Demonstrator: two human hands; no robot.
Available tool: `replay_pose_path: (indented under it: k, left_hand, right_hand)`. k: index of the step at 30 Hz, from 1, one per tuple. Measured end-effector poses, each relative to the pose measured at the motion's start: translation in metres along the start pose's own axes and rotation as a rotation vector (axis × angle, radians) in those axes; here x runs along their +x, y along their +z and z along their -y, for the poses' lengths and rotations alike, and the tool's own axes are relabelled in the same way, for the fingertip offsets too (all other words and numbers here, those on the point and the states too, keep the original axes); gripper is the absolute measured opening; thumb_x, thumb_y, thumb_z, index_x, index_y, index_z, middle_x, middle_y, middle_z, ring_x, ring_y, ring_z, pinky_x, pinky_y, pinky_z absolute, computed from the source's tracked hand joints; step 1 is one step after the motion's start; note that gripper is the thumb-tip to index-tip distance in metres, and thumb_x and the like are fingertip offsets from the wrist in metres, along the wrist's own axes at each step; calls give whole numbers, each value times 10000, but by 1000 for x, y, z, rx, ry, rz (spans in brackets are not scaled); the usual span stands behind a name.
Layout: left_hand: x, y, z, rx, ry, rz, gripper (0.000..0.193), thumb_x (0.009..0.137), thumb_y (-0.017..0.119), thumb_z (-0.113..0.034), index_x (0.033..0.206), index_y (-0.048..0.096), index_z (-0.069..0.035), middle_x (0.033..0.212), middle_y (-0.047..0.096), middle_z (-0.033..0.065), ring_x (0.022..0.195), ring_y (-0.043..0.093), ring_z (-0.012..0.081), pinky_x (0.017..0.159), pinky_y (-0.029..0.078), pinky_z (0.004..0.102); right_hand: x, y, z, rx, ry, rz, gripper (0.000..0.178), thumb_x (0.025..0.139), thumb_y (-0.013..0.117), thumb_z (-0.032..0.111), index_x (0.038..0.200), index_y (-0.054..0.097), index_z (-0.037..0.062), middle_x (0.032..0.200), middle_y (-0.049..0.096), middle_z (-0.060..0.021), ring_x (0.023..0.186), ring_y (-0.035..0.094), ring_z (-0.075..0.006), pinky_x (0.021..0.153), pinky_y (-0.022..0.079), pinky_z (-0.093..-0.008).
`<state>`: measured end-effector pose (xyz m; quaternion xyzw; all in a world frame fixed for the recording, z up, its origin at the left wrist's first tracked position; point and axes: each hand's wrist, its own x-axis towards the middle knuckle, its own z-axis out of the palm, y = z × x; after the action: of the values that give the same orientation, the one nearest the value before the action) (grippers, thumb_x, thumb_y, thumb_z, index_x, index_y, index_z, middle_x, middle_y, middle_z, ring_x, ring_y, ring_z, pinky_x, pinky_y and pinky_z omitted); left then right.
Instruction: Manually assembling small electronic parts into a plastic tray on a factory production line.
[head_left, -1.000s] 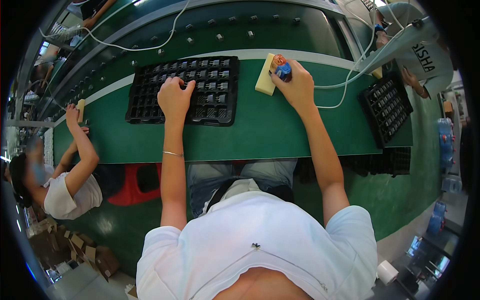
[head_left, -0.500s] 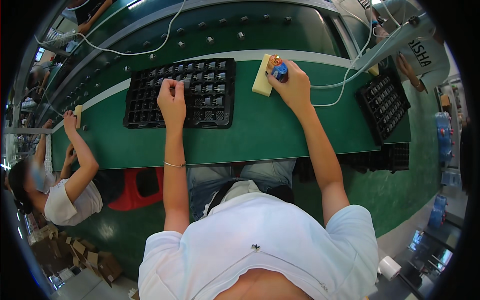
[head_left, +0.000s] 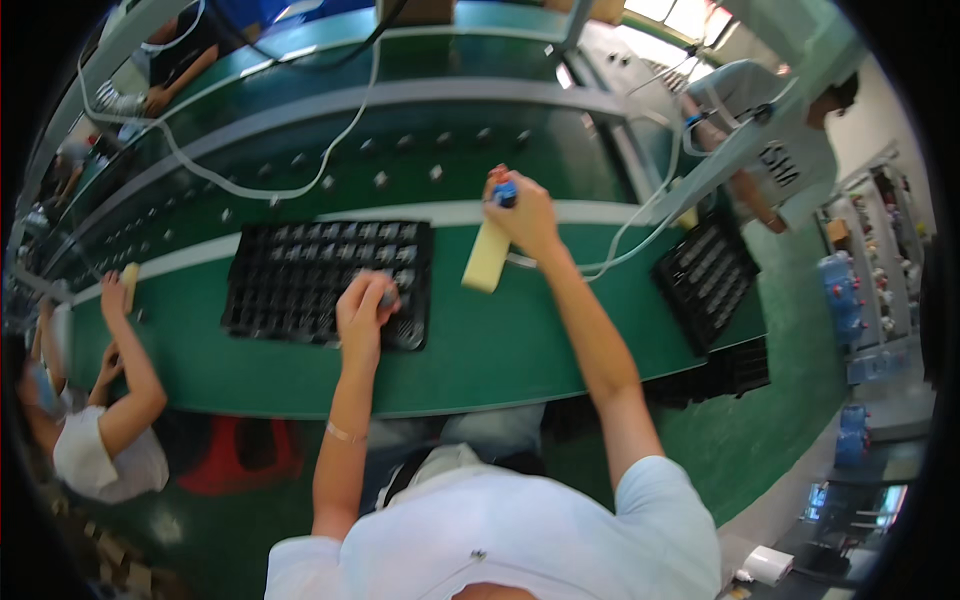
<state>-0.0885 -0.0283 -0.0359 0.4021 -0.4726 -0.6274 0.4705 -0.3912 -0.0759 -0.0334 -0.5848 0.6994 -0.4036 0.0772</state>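
My left hand (head_left: 360, 312) is closed in a pinch over the lower right part of a black compartment tray (head_left: 290, 325). A small grey metal part (head_left: 388, 297) shows at its fingertips. Small silvery parts sit in the upper rows and right side of the tray. To the right, my right hand (head_left: 527, 220) wraps round a small blue object with a copper-red top (head_left: 504, 190); its exact kind is unclear. Below that hand lies a pale yellow block (head_left: 485, 262), its far end hidden by the hand.
Another black tray (head_left: 705, 275) stands at the right by a person in a grey shirt (head_left: 790, 160). White cables (head_left: 610, 262) cross the table (head_left: 480, 350) behind my right forearm. Small metal parts (head_left: 380, 180) stand in rows beyond. A co-worker (head_left: 110, 440) sits at the left.
The view has shifted, so the table appears lower. My left hand has moved to the tray's lower right with the grey part. My right hand has moved toward the yellow block's far end.
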Motion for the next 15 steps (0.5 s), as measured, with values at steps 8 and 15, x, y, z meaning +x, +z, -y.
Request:
replay_pose_path:
  k: [8, 15]
  left_hand:
    - [-5, -11, 11, 77, 54, -79, 302, 1029, 509, -295, 896, 661, -71, 713, 527, -51, 575, 425, 14, 500, 301, 165]
    - [0, 7, 7, 71, 116, -43, 144, 982, 555, -135, 1042, 643, -39, 729, 521, -60, 576, 436, 16, 490, 309, 172]
  right_hand:
    - [61, 44, -19, -221, 17, -113, 333, 703, 730, 298, 927, 638, 69, 846, 683, -198, 834, 679, -404, 732, 553, -482]
    - [64, 23, -16, -155, 12, -89, 253, 721, 728, 254, 860, 637, 62, 765, 678, -196, 780, 683, -395, 697, 549, -468]
